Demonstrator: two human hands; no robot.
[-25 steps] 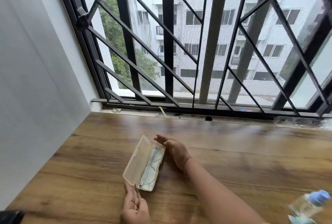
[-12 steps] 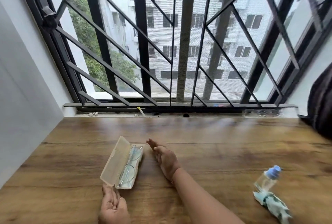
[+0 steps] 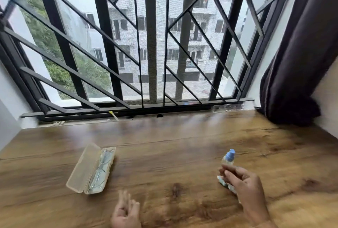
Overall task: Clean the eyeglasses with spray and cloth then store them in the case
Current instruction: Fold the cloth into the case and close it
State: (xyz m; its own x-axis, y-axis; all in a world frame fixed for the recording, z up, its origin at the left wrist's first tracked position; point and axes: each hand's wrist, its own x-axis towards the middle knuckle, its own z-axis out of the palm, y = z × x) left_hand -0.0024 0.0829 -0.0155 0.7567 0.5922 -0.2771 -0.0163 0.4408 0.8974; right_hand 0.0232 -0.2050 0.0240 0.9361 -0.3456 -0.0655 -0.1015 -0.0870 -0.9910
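Wood-grain table [image 3: 173, 145] fills a nook, meeting a barred window [image 3: 151, 44] at its far edge, a pale wall [image 3: 7, 118] on the left and a dark curtain [image 3: 292, 63] at the far right corner. Toward the left lies the open case [image 3: 80, 169] with the glasses [image 3: 99, 171] inside, and well to the right stands the bottle [image 3: 228, 158] with the cloth [image 3: 224, 182] at its foot, bare wood between them. Left hand [image 3: 126, 213] hangs low in view, blurred, fingers loosely curled on nothing; right hand [image 3: 243, 182] hovers over the cloth, fingers slack and spread, gripping nothing I can see.
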